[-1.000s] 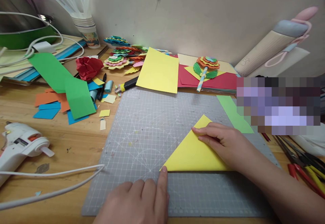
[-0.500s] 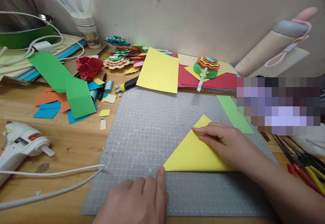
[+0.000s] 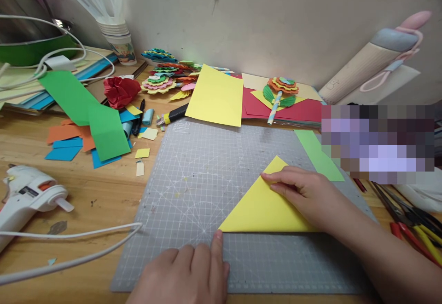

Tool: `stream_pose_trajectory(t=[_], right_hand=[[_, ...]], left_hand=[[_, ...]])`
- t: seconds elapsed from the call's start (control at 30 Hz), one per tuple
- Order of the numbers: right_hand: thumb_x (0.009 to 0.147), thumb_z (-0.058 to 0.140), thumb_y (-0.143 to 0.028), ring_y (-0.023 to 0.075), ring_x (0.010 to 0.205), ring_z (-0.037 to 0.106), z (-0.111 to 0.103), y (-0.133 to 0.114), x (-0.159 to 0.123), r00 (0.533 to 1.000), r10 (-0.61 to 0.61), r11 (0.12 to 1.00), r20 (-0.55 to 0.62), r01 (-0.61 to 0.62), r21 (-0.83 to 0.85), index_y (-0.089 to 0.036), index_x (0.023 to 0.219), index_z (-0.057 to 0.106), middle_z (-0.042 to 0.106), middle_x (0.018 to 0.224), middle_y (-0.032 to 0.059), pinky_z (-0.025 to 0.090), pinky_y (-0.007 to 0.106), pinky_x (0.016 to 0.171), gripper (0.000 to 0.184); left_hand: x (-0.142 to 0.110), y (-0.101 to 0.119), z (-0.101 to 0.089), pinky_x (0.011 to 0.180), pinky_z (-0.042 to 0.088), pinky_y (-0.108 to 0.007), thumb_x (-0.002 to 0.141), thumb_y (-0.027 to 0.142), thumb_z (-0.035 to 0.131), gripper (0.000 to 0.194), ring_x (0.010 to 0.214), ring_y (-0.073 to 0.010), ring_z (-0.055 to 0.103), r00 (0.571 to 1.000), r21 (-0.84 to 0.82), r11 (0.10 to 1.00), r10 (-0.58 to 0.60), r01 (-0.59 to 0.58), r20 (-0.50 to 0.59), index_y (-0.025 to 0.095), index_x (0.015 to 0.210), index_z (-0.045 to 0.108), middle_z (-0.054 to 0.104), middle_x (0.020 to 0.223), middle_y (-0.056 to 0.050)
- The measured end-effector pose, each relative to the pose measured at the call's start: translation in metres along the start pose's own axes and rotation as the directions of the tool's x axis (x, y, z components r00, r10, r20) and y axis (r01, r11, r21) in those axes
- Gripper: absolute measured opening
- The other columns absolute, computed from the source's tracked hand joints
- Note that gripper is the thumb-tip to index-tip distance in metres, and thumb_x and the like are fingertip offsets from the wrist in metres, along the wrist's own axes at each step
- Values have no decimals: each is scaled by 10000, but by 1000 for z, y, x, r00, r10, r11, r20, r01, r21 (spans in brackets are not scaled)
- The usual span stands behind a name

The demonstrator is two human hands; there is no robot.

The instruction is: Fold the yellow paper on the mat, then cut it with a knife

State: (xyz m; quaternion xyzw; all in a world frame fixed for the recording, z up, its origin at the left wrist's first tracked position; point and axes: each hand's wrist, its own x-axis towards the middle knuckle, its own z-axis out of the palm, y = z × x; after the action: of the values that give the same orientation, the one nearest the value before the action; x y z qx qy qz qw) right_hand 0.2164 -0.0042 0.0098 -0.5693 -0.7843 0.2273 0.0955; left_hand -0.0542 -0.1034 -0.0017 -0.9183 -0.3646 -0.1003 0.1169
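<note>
A sheet of yellow paper (image 3: 262,207), folded into a triangle, lies on the grey cutting mat (image 3: 179,175) with its long folded edge toward me. My right hand (image 3: 304,193) rests on the triangle's right side, thumb and fingers gripping it near the upper left edge. At the left corner, my left hand (image 3: 189,267) touches the paper with the tip of its stretched index finger. The other left fingers are bent loosely and hold nothing. My right palm and wrist hide the triangle's right corner.
Left are a glue gun (image 3: 37,189), its white cable (image 3: 86,232) reaching the mat, and green paper strips (image 3: 107,129). Behind are a cutter knife (image 3: 174,113), a yellow sheet (image 3: 217,94) and a paper flower (image 3: 281,88). A light green strip (image 3: 319,154) and scissors (image 3: 404,212) lie right.
My left index fingertip has shifted slightly down and left along the triangle's left corner, leaving more of it showing. The right hand and the paper look unmoved.
</note>
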Motion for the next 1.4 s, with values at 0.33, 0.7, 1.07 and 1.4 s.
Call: stream_pose_trajectory(t=[0.33,0.7,1.07,1.4], right_hand=[[891,494,-297,229,883,652,0,1,-1,1000,3,1000,-4,-3,16,-254,1062,723,710,958,50,502,367,763,289],[884,489,-294,231,874,653,-1,0,2,1000,5,1000,-6,-5,10,-247,1054,731,716,949,48,503,371,751,299],[883,494,-289,231,899,661,-1,3,1,1000,6,1000,-3,-6,18,-257,1065,727,722,994,43,509,373,774,298],[882,488,-288,235,917,666,-3,0,2,1000,5,1000,-2,-5,7,-256,1058,728,725,1019,42,517,379,787,299]], left_hand=[[7,-1,0,278,395,-250,841,98,455,263,368,-150,550,998,-27,999,-24,22,-54,76,1014,652,556,513,37],[6,-2,-3,276,386,-240,824,108,480,259,352,-140,539,999,1,1000,-12,12,-42,73,1017,648,548,499,47],[0,-1,3,317,428,-259,775,139,598,339,409,-154,556,999,-15,1000,2,-2,54,82,1109,614,563,570,43],[1,-1,2,351,462,-267,754,104,580,328,448,-162,571,988,-31,999,-3,8,156,115,1081,611,579,615,30]])
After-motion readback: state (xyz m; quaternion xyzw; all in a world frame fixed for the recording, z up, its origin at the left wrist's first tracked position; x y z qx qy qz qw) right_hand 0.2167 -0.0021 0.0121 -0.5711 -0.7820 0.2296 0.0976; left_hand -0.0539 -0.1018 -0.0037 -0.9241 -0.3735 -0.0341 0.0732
